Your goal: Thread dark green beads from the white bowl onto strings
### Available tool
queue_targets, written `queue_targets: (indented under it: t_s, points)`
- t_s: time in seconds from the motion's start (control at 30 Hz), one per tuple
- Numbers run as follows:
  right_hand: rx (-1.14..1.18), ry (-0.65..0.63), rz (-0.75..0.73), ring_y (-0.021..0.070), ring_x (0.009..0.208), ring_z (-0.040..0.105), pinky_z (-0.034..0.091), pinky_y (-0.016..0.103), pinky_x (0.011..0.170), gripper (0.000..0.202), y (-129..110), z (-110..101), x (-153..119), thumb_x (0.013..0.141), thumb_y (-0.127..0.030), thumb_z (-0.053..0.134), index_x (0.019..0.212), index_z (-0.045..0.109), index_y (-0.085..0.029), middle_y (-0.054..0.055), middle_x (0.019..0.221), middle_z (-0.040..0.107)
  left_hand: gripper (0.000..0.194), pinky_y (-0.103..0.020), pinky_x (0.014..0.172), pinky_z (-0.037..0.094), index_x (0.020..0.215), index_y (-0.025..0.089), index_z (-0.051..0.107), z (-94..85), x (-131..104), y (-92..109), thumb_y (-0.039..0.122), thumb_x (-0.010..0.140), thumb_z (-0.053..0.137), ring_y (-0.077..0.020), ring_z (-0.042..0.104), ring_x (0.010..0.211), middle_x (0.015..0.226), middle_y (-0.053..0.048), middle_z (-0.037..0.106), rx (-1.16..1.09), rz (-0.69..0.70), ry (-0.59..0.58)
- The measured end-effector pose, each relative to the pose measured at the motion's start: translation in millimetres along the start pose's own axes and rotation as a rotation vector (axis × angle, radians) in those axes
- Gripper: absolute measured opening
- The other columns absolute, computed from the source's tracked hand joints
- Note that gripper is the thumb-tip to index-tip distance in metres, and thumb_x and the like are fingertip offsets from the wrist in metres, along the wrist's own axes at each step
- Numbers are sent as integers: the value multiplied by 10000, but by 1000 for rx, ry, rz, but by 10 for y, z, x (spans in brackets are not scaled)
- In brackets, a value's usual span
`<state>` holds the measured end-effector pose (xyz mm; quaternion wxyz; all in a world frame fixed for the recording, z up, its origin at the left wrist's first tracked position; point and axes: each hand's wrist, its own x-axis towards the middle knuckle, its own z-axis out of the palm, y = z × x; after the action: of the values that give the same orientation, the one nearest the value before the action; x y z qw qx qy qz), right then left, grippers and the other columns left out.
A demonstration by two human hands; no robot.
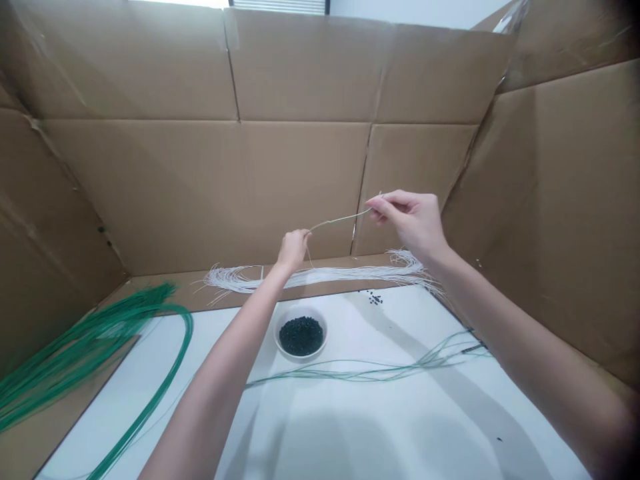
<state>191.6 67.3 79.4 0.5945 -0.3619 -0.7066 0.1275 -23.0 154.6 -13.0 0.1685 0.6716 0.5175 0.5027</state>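
Note:
A thin pale-green wire stretches between my two hands, raised above the far edge of the white table. My left hand pinches it at one end, and a loose strand hangs just below those fingers. Higher up and to the right, my right hand pinches the other end between thumb and fingertips. Beneath my left wrist stands a white bowl filled with small dark beads. Several thin green wires lie across the table in front of the bowl.
Bundled white wires lie along the back. Thick bundles of green wire spread at left, one curving onto the white table. A few loose dark pieces sit behind the bowl. Cardboard walls enclose the back and sides.

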Motion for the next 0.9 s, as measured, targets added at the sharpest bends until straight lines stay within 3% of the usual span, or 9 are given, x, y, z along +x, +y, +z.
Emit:
queue_targets:
  t_s: [0.13, 0.2, 0.3, 0.4, 0.47, 0.57, 0.7, 0.8, 0.9]
  points:
    - [34, -394, 220, 179, 856, 613, 506, 343, 767, 562, 531, 244, -39, 603, -236, 692, 1139, 533, -181, 85, 1078, 609, 169, -297, 773, 451, 748, 118, 643, -71, 172, -65, 204, 770, 499, -151, 596, 755, 751, -73, 646, -175, -173, 77]
    - [-67, -439, 278, 195, 965, 579, 487, 348, 818, 668, 880, 516, -99, 611, -162, 670, 1235, 434, -185, 100, 1231, 503, 166, -275, 736, 480, 776, 95, 632, -121, 219, -96, 174, 774, 486, -126, 609, 713, 769, -88, 651, -277, -268, 92]
    - [-256, -409, 260, 167, 1137, 462, 436, 285, 891, 584, 1341, 1004, -223, 741, -178, 547, 1288, 348, -233, 52, 1402, 258, 149, -267, 733, 498, 792, 75, 617, -176, 235, -129, 137, 778, 482, -107, 620, 686, 782, -109, 656, -416, -378, 105]
    - [-327, -515, 313, 191, 1132, 462, 388, 307, 933, 308, 1653, 1425, -343, 793, -222, 505, 1091, 562, -168, 95, 1288, 438, 145, -278, 765, 500, 814, 70, 608, -201, 217, -154, 118, 787, 474, -114, 631, 724, 808, -123, 659, -528, -448, 128]
    - [-369, -573, 348, 185, 1055, 509, 405, 354, 900, 247, 1796, 1608, -407, 830, -264, 468, 1024, 576, -155, 96, 1173, 525, 148, -287, 780, 500, 824, 67, 604, -207, 208, -172, 108, 792, 465, -126, 635, 757, 822, -132, 660, -584, -481, 152]
    - [-463, -611, 415, 166, 939, 539, 456, 363, 793, 269, 1964, 1722, -492, 838, -300, 464, 1062, 516, -161, 70, 1088, 533, 148, -289, 777, 508, 827, 65, 601, -222, 214, -214, 97, 794, 460, -141, 637, 780, 825, -135, 658, -641, -521, 203]
    - [-586, -605, 453, 159, 921, 540, 462, 349, 776, 264, 2128, 1672, -609, 841, -298, 457, 1065, 511, -169, 69, 1081, 530, 175, -290, 762, 519, 886, 71, 588, -378, 261, -337, 72, 799, 436, -148, 632, 792, 786, -116, 651, -661, -568, 345]
    - [-637, -591, 406, 166, 939, 534, 455, 369, 793, 276, 2192, 1619, -672, 842, -299, 454, 1077, 504, -163, 73, 1101, 521, 213, -280, 767, 508, 942, 51, 550, -694, 294, -461, 36, 813, 381, -119, 620, 774, 742, -90, 631, -642, -596, 495]
    - [-668, -585, 354, 173, 954, 528, 448, 384, 806, 287, 2222, 1618, -695, 841, -299, 456, 1087, 499, -157, 77, 1114, 515, 198, -248, 754, 506, 914, 59, 523, -1175, 296, -537, 7, 813, 361, -71, 599, 712, 686, -42, 595, -624, -588, 621]
